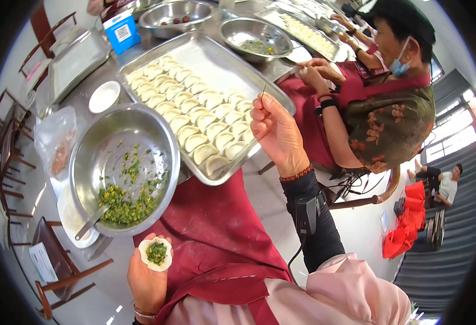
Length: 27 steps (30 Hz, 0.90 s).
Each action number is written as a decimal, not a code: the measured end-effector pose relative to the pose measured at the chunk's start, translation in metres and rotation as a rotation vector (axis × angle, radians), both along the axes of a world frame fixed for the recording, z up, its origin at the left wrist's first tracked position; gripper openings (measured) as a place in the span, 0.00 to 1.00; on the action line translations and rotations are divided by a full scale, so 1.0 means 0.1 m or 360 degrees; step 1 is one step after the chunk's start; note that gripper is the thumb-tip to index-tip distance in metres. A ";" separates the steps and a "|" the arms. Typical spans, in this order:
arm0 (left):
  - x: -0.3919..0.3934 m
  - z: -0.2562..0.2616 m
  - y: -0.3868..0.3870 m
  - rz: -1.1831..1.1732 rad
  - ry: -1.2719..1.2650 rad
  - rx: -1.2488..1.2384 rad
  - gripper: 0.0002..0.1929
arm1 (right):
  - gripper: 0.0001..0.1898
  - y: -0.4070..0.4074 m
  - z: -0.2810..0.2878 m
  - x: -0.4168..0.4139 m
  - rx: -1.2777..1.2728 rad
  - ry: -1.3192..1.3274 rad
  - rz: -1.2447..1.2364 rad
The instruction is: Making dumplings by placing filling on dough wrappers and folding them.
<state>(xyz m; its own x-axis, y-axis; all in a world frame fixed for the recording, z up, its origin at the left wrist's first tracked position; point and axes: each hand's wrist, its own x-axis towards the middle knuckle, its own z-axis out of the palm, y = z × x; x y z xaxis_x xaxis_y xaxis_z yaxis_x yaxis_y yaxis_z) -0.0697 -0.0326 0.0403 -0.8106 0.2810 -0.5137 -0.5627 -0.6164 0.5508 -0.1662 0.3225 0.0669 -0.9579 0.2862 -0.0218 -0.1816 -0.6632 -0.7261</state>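
Note:
On the fingers of my left hand [146, 274] rests a round dumpling wrapper [143, 248] with a mound of chopped green and yellow filling [156, 253] on it. My right hand [276, 132] is raised over the near right side of a metal tray, pinching a thin dark strand [264, 88] between thumb and finger. Rows of folded dumplings [197, 111] lie on the tray [258, 73]. Left of the tray, a large steel bowl [95, 138] contains more filling [130, 203]. A metal spoon [89, 224] leans on the bowl's near rim, its tip in the filling.
A white plate [69, 207] lies partly under the bowl, beside a plastic bag [57, 138]. Beyond stand a small white bowl [104, 96], another tray [73, 65] and a blue sign [122, 32]. A co-worker [384, 109] sits at the right, near another filling bowl [258, 34].

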 end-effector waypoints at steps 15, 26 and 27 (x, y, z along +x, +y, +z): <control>-0.15 -0.06 0.45 -0.0270 -0.0212 -0.0075 0.23 | 0.14 1.21 -0.10 -0.07 0.0088 0.0056 -0.0264; -0.27 -0.19 0.71 -0.0379 -0.0269 -0.0148 0.24 | 0.09 1.96 -0.15 -0.45 0.0030 0.0114 -0.0350; -0.27 -0.19 0.73 -0.0382 -0.0270 -0.0147 0.24 | 0.08 2.01 -0.15 -0.47 0.0017 0.0123 -0.0378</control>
